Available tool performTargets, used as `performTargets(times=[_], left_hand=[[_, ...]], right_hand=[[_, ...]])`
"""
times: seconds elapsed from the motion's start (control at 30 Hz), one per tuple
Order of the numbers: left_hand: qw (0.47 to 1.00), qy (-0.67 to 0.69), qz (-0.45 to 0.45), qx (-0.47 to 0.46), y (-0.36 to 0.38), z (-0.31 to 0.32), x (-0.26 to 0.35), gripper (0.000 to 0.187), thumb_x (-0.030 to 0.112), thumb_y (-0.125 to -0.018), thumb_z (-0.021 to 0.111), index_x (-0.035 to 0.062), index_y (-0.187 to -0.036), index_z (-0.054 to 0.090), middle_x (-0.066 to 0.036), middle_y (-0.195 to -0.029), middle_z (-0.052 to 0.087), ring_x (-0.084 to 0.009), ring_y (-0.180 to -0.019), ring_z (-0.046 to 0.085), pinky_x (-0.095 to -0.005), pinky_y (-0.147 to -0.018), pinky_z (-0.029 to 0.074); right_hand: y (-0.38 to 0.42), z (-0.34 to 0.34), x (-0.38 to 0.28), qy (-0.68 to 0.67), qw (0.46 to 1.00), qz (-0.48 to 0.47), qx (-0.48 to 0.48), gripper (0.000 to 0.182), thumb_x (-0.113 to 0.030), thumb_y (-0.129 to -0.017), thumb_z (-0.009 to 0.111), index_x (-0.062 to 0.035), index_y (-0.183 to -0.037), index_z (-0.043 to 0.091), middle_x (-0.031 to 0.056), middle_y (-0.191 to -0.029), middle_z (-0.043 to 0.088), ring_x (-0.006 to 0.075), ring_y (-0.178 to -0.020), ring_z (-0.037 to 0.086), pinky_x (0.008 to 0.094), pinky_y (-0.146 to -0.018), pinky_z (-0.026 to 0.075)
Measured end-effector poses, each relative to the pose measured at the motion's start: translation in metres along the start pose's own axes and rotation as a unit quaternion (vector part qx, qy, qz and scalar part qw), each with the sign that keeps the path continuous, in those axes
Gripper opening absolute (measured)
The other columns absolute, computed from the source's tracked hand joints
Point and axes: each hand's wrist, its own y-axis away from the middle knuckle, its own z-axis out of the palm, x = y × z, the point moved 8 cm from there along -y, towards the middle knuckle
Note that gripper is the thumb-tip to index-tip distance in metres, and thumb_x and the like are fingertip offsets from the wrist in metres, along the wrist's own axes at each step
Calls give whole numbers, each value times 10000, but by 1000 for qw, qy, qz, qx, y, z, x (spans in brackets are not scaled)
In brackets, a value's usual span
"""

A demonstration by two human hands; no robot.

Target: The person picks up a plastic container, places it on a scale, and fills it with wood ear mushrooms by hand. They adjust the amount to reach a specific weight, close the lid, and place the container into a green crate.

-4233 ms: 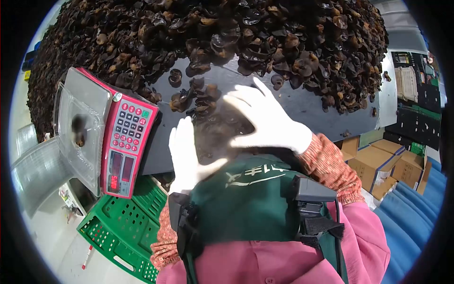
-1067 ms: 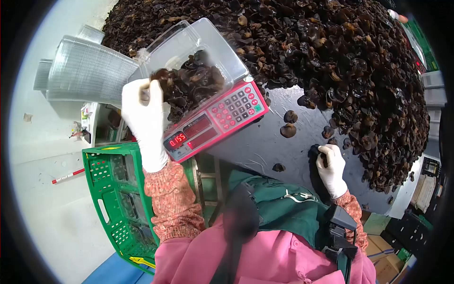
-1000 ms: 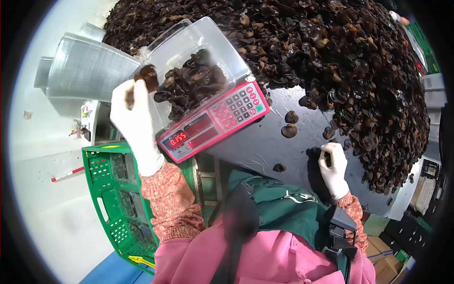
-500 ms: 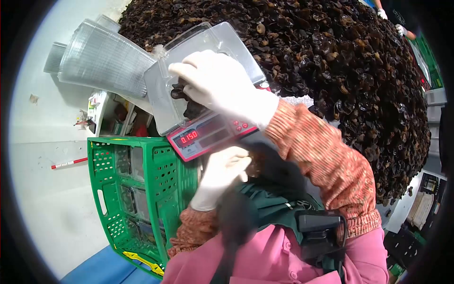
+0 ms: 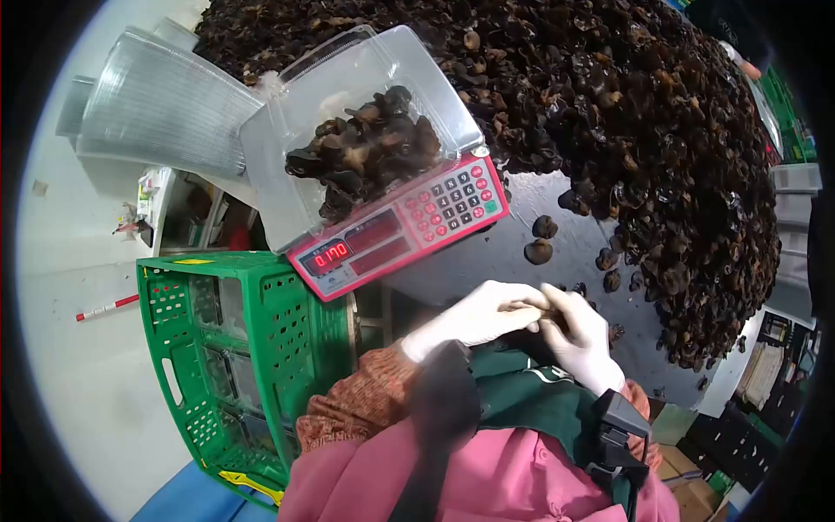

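My left hand point(image 5: 489, 318) and my right hand point(image 5: 577, 339), both in white gloves, meet in front of my apron. Their fingers close together around a small brownish piece, apparently a wood ear mushroom point(image 5: 551, 315), mostly hidden by the fingertips. Beyond them stands a red digital scale point(image 5: 396, 228) whose display reads 0.170. A clear plastic tray point(image 5: 344, 83) sits on it, holding a clump of dark wood ear mushrooms point(image 5: 370, 152). Neither hand touches the scale or the tray.
A big heap of wood ear mushrooms point(image 5: 626, 104) covers much of the metal table point(image 5: 487, 261). Stacked clear trays point(image 5: 165, 109) lean at the left. Below them is a green crate point(image 5: 300, 348) with packed clear boxes. Another person's gloved hand point(image 5: 729, 50) shows at the far right.
My right hand has left the tray and come back to my left hand, which shifted right. The clump in the tray is now uncovered, and the reading rose from 0.150 to 0.170.
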Motion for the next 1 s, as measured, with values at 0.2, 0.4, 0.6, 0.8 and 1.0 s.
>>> performTargets(times=[0.2,0.4,0.6,0.8,1.0], left_hand=[[983,-170,28,57,-10,-16,-12,342,131,-1007,640,9,-1327,635,-95,-1196,724,-144,-1032,684,-311,-941,560],[975,-133,68,167,24,-37,-4,230,75,-983,663,-28,-1187,688,-99,-1040,752,-126,-922,692,-281,-864,557],[935,-251,19,250,30,-69,-31,221,32,-910,729,-6,-1127,709,-62,-961,754,-74,-787,650,-230,-705,536],[836,-490,90,233,20,-16,-14,490,135,-793,853,62,-1243,674,-55,-1079,681,-132,-833,633,-271,-735,531],[748,-607,206,174,-6,1,-33,308,133,-798,827,124,-1081,709,-61,-1086,642,-189,-797,658,-306,-705,544]], right_hand=[[136,-96,71,184,964,181,67,305,79,-848,684,-45,-1127,681,153,-918,661,337,-825,677,354,-753,544],[259,-157,122,434,818,362,-108,609,-101,-763,800,-101,-1344,620,150,-1019,661,353,-884,679,420,-794,559],[140,-117,79,350,916,184,67,478,-156,-808,788,-93,-1260,647,105,-1038,662,318,-896,671,392,-785,560],[105,-78,83,273,931,205,130,401,-224,-848,782,-86,-1197,638,95,-1110,627,278,-939,672,381,-773,567],[113,-75,105,206,949,193,140,365,-189,-829,770,-109,-1164,652,94,-1034,634,279,-926,668,373,-765,565]])
